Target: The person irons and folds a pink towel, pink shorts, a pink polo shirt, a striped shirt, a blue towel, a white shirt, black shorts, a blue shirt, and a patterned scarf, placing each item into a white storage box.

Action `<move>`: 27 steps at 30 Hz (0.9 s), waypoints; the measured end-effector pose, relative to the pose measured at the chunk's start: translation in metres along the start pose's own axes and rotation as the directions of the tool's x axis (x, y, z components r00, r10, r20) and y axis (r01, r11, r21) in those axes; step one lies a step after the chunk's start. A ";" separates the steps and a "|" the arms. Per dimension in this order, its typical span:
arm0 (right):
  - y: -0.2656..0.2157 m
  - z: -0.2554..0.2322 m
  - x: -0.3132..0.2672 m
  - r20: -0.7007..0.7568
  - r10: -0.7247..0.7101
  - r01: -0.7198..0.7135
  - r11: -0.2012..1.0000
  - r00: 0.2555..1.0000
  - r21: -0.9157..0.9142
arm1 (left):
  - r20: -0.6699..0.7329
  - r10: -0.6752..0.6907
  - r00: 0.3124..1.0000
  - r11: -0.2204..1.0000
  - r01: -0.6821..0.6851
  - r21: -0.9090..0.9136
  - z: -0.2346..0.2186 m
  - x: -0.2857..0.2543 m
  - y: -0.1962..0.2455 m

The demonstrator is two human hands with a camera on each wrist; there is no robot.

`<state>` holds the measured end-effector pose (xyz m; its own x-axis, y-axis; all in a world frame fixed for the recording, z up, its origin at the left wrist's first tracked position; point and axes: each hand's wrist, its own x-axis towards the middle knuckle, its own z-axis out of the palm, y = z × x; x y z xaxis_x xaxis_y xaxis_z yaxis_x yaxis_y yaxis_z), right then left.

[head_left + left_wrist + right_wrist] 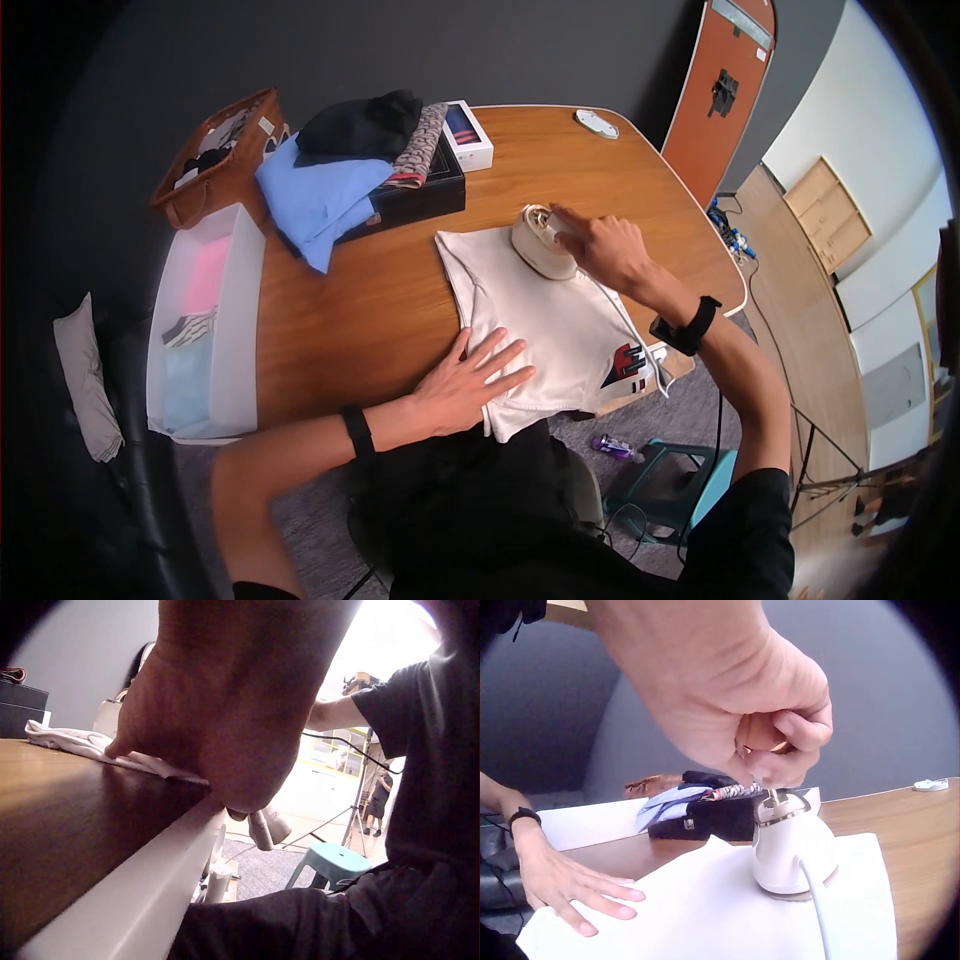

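A cream garment (540,320) with a red and dark print lies spread over the table's front edge. My left hand (455,390) rests palm down on its left part, fingers spread; the right wrist view shows this hand (574,881) too. On the garment's upper part stands a small white iron (541,248), base down, its cord (814,907) trailing toward the front. My right hand (608,250) is at the iron's top. In the right wrist view, the fingers of my right hand (780,742) curl at the top of the iron (791,851); the palm side is partly hidden.
Behind, a black box (430,195) bears a blue cloth (325,185) and dark clothing, beside a white box (467,140). At left are a brown basket (190,190) and a white bin (240,330) of folded cloths. A teal stool (665,490) stands below the table (600,175).
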<state>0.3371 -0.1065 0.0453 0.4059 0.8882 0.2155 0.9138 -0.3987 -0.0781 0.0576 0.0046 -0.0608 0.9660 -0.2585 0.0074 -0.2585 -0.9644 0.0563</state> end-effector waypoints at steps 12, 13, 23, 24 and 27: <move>0.128 -0.008 -0.003 -0.030 0.342 -0.342 0.923 0.939 -0.174 | 0.008 -0.007 1.000 1.000 0.007 -0.019 0.001 0.001 0.000; 0.144 -0.008 -0.010 -0.037 0.362 -0.362 0.913 0.932 -0.190 | 0.009 -0.007 1.000 0.999 0.007 -0.041 -0.002 0.001 0.000; 0.245 -0.024 -0.059 -0.004 0.588 -0.585 0.804 0.809 -0.106 | -0.055 0.039 0.998 0.999 -0.038 0.030 -0.007 0.010 0.005; 0.254 -0.018 -0.062 -0.019 0.577 -0.577 0.812 0.816 -0.085 | -0.053 0.040 0.998 0.999 -0.039 0.019 -0.010 0.013 0.007; 0.222 -0.033 -0.064 -0.034 0.634 -0.633 0.765 0.773 -0.116 | -0.063 0.085 0.994 0.996 -0.083 0.031 -0.020 0.019 0.013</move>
<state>0.5136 -0.2597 0.0467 0.8924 0.4257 0.1499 0.4404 -0.8939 -0.0832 0.0723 -0.0120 -0.0403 0.9390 -0.3356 0.0752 -0.3382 -0.9407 0.0248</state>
